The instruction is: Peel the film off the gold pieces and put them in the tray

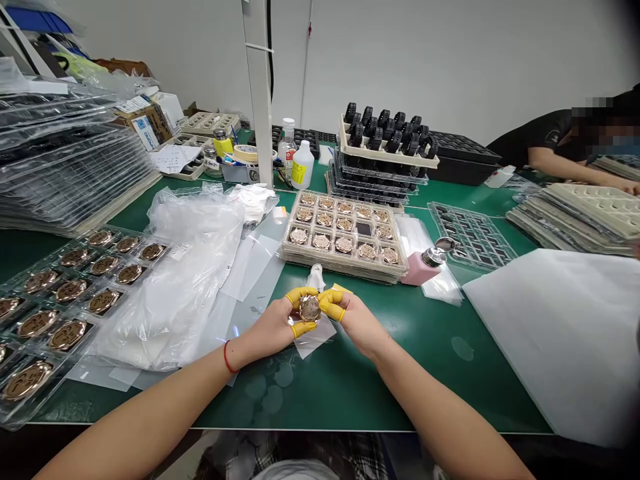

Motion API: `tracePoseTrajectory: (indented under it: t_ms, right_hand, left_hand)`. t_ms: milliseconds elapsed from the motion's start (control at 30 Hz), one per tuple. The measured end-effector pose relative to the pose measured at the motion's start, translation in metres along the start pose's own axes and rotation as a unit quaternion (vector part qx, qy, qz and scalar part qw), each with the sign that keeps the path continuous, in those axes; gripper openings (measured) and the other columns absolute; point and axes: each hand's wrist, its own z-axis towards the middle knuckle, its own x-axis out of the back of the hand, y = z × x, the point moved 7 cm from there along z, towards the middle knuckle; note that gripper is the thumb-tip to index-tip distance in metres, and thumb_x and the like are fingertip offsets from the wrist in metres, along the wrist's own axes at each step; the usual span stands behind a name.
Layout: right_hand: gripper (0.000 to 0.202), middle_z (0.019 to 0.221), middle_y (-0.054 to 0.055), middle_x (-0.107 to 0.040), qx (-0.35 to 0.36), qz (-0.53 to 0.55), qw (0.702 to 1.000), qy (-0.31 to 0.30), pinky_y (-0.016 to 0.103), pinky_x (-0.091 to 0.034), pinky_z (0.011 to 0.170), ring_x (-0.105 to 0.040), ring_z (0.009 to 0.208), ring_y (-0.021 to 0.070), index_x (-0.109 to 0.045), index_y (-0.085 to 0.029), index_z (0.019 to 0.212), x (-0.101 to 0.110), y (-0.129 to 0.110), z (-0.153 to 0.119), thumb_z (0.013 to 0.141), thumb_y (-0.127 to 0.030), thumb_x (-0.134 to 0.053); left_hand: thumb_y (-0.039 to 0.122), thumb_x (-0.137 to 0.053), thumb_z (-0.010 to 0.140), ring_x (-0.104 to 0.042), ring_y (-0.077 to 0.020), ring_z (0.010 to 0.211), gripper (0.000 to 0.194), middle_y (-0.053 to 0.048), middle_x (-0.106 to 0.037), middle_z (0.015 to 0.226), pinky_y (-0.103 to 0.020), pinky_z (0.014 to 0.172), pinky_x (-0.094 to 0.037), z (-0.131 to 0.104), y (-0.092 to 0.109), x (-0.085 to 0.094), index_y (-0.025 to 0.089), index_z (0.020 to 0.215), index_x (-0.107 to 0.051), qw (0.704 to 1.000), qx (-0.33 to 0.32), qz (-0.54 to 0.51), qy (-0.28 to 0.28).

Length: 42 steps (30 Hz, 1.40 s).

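Observation:
Between my hands, above the green table, is a round rose-gold watch case (310,309). My left hand (281,325) grips it from the left, with yellow finger cots on its fingertips. My right hand (353,319), also in yellow finger cots, pinches at the upper right edge of the case; whether a small piece is in that pinch cannot be made out. Just beyond the hands stands a stacked tray (345,265) with rows of similar rose-gold cases and one dark square slot. A white cloth (316,276) and a clear sheet (313,343) lie near the hands.
More cases fill a clear tray (83,267) at the left, beside plastic bags (175,287). A pink bottle (421,268) stands right of the stack. White foam sheets (560,333) cover the right. Behind are black watches (385,130); a co-worker's arm (565,163) reaches in back right.

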Motion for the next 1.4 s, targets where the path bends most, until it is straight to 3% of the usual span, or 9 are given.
tracePoseTrajectory:
  t_ms: [233,367,567,633,767,900,1033,1200,1400]
  right_hand:
    - [0.019,0.076,0.001,-0.058,0.005,-0.026,1.000,0.005,0.030,-0.038,0.073,-0.050,0.074,0.0157,-0.057,-0.018,0.067,-0.001,0.003,0.000,0.071,-0.035,-0.065]
    - [0.012,0.087,0.003,-0.063,0.057,-0.199,0.977,0.045,0.032,-0.040,0.079,-0.055,0.084,0.0191,-0.060,-0.019,0.079,0.014,-0.007,0.000,0.078,-0.031,-0.057]
    - [0.017,0.093,0.014,-0.060,0.015,-0.651,0.750,0.118,0.034,-0.038,0.073,-0.054,0.090,0.0279,-0.061,-0.015,0.091,0.057,-0.008,0.011,0.077,-0.024,-0.065]
    - [0.016,0.090,0.014,-0.058,-0.033,-0.682,0.724,0.096,0.031,-0.036,0.066,-0.055,0.085,0.0274,-0.059,-0.014,0.089,0.064,0.002,0.016,0.077,-0.021,-0.066]
    - [0.006,0.085,0.009,-0.056,-0.055,-0.644,0.758,0.083,0.028,-0.032,0.059,-0.055,0.076,0.0221,-0.054,-0.017,0.083,0.059,0.010,0.016,0.086,-0.016,-0.049]
    - [0.013,0.090,0.007,-0.055,0.083,-0.570,0.812,0.100,0.026,-0.035,0.063,-0.053,0.080,0.0190,-0.051,-0.019,0.086,0.028,-0.004,0.006,0.091,-0.019,-0.040]
    - [0.015,0.082,0.007,-0.057,0.133,-0.614,0.777,0.048,0.028,-0.034,0.062,-0.051,0.074,0.0196,-0.054,-0.020,0.087,-0.003,0.003,0.002,0.091,-0.025,-0.040]
    - [0.011,0.083,0.009,-0.057,0.096,-0.659,0.745,0.046,0.029,-0.032,0.060,-0.051,0.073,0.0220,-0.055,-0.018,0.087,-0.004,0.014,0.013,0.086,-0.019,-0.044]
    - [0.009,0.087,0.005,-0.058,0.091,-0.511,0.853,0.050,0.027,-0.037,0.064,-0.053,0.077,0.0188,-0.053,-0.020,0.086,0.025,0.010,0.021,0.088,-0.023,-0.044]
  left_hand:
    - [0.030,-0.063,0.078,-0.062,-0.0192,0.090,0.049,-0.007,-0.062,0.109,-0.032,0.080,-0.051,0.000,0.001,0.000,0.022,0.122,-0.045,1.000,-0.004,-0.026,-0.002]
    - [0.027,-0.064,0.076,-0.061,-0.0195,0.093,0.050,-0.007,-0.060,0.109,-0.033,0.083,-0.050,0.003,-0.006,-0.002,0.021,0.121,-0.044,0.996,0.020,-0.089,-0.003]
    - [0.023,-0.067,0.073,-0.058,-0.0160,0.086,0.053,-0.004,-0.058,0.097,-0.031,0.079,-0.047,0.012,-0.029,-0.005,0.020,0.120,-0.043,0.982,0.057,-0.178,-0.012]
    - [0.024,-0.067,0.073,-0.057,-0.0151,0.083,0.052,-0.003,-0.057,0.092,-0.031,0.077,-0.046,0.014,-0.034,-0.005,0.019,0.119,-0.043,0.982,0.063,-0.176,-0.022]
    - [0.023,-0.067,0.073,-0.056,-0.0176,0.094,0.051,-0.005,-0.056,0.103,-0.034,0.085,-0.045,0.017,-0.035,-0.003,0.021,0.118,-0.044,0.984,0.060,-0.168,-0.023]
    - [0.021,-0.066,0.074,-0.055,-0.0208,0.102,0.049,-0.007,-0.055,0.111,-0.036,0.089,-0.044,0.016,-0.031,-0.003,0.020,0.118,-0.044,0.986,0.045,-0.162,-0.017]
    - [0.020,-0.064,0.076,-0.057,-0.0191,0.096,0.044,-0.006,-0.058,0.107,-0.033,0.084,-0.046,0.017,-0.031,-0.005,0.020,0.115,-0.045,0.981,0.043,-0.186,-0.024]
    - [0.021,-0.065,0.075,-0.055,-0.0211,0.105,0.046,-0.008,-0.056,0.113,-0.035,0.090,-0.044,0.019,-0.032,-0.006,0.019,0.117,-0.045,0.979,0.038,-0.199,-0.036]
    - [0.025,-0.066,0.075,-0.055,-0.0205,0.101,0.048,-0.008,-0.056,0.112,-0.036,0.088,-0.045,0.018,-0.032,-0.006,0.019,0.118,-0.045,0.983,0.036,-0.174,-0.042]
